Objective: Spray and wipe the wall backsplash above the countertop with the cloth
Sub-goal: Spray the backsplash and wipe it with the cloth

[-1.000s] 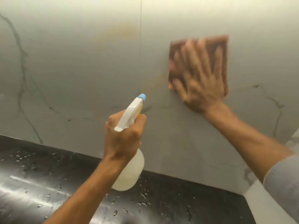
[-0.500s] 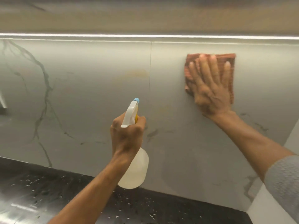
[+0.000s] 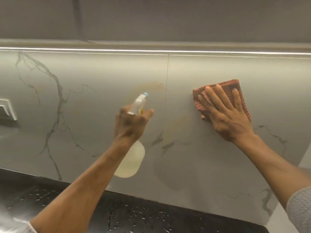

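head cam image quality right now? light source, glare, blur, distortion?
Head view: the only visible light is the LED strip under the cabinet, slightly blown out; soft sheen on the backsplash below it; specular droplets on the black countertop. Left hand and spray bottle motion-blurred; right hand and cloth fairly sharp. Wide-angle bowing along the strip line.

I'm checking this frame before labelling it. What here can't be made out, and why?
All in the head view:
- Cloth: its middle is covered by the right hand.
- Spray bottle: its trigger and neck are hidden by the left hand; liquid level unclear.
- Wall fitting: cut off by the left edge.
- Countertop: its near part is cut off by the bottom edge and blurred at left.
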